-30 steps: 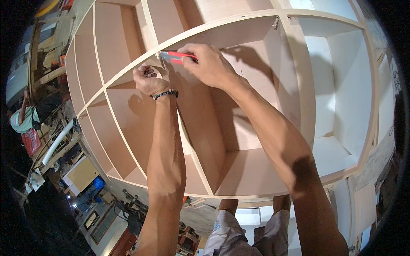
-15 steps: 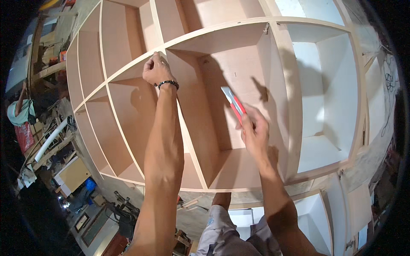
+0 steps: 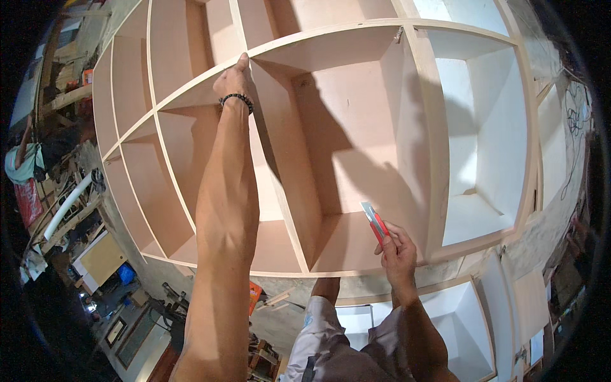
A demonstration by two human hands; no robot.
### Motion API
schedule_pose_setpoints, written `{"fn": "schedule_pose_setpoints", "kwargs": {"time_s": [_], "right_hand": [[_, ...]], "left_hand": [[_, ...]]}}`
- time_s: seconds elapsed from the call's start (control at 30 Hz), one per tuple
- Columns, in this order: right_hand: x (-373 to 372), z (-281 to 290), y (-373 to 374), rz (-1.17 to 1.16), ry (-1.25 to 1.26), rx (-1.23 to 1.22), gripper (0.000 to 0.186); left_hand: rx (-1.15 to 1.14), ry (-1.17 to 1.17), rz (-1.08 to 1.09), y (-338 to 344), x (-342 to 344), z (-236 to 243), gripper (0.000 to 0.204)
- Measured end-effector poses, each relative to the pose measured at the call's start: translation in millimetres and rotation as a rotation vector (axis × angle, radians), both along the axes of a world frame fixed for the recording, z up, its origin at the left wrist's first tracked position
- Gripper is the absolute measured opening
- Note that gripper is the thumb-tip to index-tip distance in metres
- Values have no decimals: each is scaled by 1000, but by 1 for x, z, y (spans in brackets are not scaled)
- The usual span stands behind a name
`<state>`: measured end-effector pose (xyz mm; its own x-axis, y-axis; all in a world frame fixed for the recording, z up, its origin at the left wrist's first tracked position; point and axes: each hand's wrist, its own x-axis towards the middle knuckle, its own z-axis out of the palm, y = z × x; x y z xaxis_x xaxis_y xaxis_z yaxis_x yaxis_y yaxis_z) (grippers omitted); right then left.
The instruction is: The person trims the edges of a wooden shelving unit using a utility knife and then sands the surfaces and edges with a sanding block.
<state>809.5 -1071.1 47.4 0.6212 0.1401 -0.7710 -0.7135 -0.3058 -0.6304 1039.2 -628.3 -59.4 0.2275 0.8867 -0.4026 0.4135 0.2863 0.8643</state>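
In the right hand [image 3: 400, 256] sits a red cutter [image 3: 376, 223], left hand [image 3: 233, 81] well apart.

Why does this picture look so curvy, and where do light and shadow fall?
Head view: the fisheye lens bows the edges of the pale wooden shelf unit and leaves the corners black; head view: dark shadows cross the pinkish-brown back panel beyond the red-and-grey utility knife; head view: light brightens the white-walled compartment, partly shaded grey.

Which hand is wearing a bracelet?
The left hand, the one raised at the wooden shelf unit: dark beads circle its wrist. The right hand, lower down holding the red utility knife, has a bare wrist.
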Motion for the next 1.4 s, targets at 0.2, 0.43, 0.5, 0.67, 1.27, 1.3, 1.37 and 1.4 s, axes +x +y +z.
{"fn": "schedule_pose_setpoints", "kwargs": {"time_s": [0.2, 0.43, 0.5, 0.67, 1.27, 1.3, 1.37, 1.4], "right_hand": [[-15, 24, 13, -46, 15, 62, 32], [-33, 35, -3, -49, -5, 23, 33], [-43, 31, -10, -60, -73, -14, 34], [-32, 60, -7, -112, 90, -83, 34], [4, 86, -73, -557, -29, 284, 30], [13, 85, -82, -561, -31, 286, 30], [34, 82, -95, -519, 4, 264, 32], [47, 81, -97, -469, 41, 297, 36]], "left_hand": [[-136, -7, -130, 22, -8, 6, 21], [-301, 0, -337, 11, -36, 0, 52], [-349, -59, -375, 10, -47, 1, 60], [-73, -4, -229, 11, -45, -14, 42], [842, 412, -139, -60, -8, 7, 56], [1250, 479, -198, -94, -6, 13, 57], [794, 64, -553, -178, -3, 18, 64], [764, -11, -617, -214, -8, 11, 61]]}}
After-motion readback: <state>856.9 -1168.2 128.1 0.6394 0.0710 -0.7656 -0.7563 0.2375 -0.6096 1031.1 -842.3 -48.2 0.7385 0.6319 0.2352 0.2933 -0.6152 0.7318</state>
